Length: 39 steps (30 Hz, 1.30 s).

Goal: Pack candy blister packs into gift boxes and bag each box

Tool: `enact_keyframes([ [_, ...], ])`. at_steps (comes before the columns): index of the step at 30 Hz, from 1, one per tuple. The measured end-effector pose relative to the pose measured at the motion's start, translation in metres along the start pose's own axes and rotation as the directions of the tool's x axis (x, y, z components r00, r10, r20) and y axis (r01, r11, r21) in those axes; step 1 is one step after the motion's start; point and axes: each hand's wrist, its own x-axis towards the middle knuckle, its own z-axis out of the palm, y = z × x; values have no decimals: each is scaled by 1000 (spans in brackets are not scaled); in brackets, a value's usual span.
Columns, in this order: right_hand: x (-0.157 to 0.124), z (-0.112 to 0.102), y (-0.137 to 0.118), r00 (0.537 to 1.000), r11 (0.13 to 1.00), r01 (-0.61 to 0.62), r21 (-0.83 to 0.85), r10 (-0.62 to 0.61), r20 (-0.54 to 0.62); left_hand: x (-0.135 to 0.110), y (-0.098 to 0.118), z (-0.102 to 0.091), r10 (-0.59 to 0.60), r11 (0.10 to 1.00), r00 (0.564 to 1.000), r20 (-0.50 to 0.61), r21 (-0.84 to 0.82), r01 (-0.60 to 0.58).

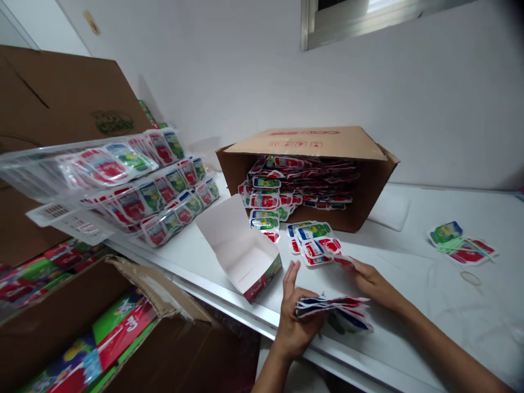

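My left hand (295, 325) is closed around a stack of flat bottle-shaped packets (338, 310), their edges turned towards me over the front of the table. To its right, my right hand (374, 285) pinches the edge of a red packet (346, 261), slightly blurred, beside a loose pile of red and green-blue packets (313, 237). Left of my hands, an open small display box (249, 265) stands with its white inside showing and its lid raised. Behind the pile, a cardboard carton (321, 139) lies on its side, filled with many packets (307, 180) that spill out.
Clear plastic-wrapped strips of packets (143, 196) are stacked at the left, beside a tall brown carton (61, 98). An open carton (172, 333) of printed boxes (118, 333) stands lower left. Packets with green bands (462, 245) and a rubber band (470, 278) lie right.
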Motion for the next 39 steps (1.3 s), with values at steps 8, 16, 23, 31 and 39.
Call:
enact_keyframes([
  [8, -2, 4, -35, 939, 922, -202, 329, 88, 332, -4, -1, 0, -343, 881, 938, 56, -329, 341],
  [16, 75, 13, 26, 985, 869, 159, -470, -107, 135, 2, 6, -6, -95, 951, 990, 103, -286, 121],
  [23, 28, 4, -12, 1000, 998, 20, 54, -19, -15, -1, -6, -11, -101, 992, 995, -5, -77, 100],
  [31, 20, 10, -24, 974, 950, -115, 292, 49, 223, -8, -11, -2, -323, 863, 946, -6, -412, 292],
  [39, 72, 24, 25, 995, 928, 104, -357, -98, 36, 3, 1, -10, -249, 947, 966, 77, -189, 259],
])
